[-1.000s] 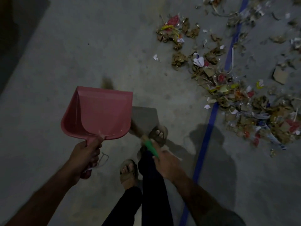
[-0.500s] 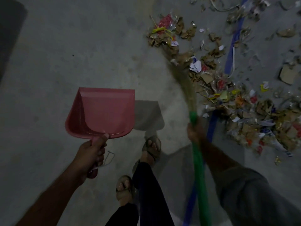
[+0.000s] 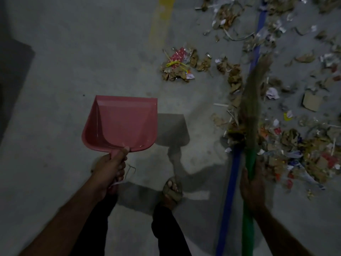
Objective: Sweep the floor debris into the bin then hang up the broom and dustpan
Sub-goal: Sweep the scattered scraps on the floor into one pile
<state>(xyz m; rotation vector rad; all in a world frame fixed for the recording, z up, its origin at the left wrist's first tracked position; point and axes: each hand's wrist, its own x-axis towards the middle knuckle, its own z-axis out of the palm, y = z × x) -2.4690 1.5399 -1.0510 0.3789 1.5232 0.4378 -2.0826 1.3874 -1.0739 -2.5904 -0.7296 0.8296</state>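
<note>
My left hand [image 3: 110, 167] grips the handle of a red plastic dustpan [image 3: 123, 122], held above the grey floor with its open mouth pointing away from me. My right hand [image 3: 251, 185] holds the green handle of a grass broom [image 3: 252, 108]; its brown bristles reach forward over the litter and look blurred. Floor debris [image 3: 304, 152] of torn cardboard, paper scraps and coloured wrappers spreads across the right side. A smaller debris clump [image 3: 179, 66] lies apart, ahead of the dustpan.
A blue floor line [image 3: 230, 191] runs from near my right foot up through the litter. A faded yellow stripe [image 3: 161, 21] marks the floor ahead. My sandalled foot [image 3: 172, 189] stands between the two arms. A dark shape [image 3: 13, 71] borders the left edge.
The broom has swung from the left-hand clump over to the right, now lying along the blue line. My right hand moved right with it. The dustpan has stayed in my left hand.
</note>
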